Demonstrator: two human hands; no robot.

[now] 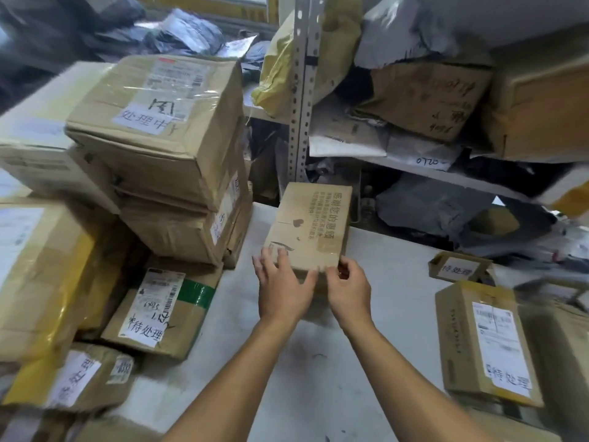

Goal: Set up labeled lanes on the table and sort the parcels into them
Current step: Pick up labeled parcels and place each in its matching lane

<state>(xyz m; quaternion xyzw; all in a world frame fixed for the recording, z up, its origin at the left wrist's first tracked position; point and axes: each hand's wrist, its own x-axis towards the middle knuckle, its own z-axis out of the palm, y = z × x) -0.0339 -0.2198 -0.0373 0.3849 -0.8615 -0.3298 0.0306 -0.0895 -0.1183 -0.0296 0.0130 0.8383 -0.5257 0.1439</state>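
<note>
Two bare forearms reach in from the near edge, uncovered as far as the view shows, with no sleeve edge in sight. The left hand (280, 287) and right hand (349, 288) wear no gloves, rings or watch.

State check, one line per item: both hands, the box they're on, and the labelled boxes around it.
Left hand: fingers spread on the near edge of the middle box, grip unclear.
Right hand: fingers curled round its near right corner.
Middle box: closed, flat on the table, no handwritten label visible.
Top box of left stack: taped shut, handwritten label.
Green-taped box: closed, labelled, under the stack.
Right box: closed, flat, labelled.
</note>
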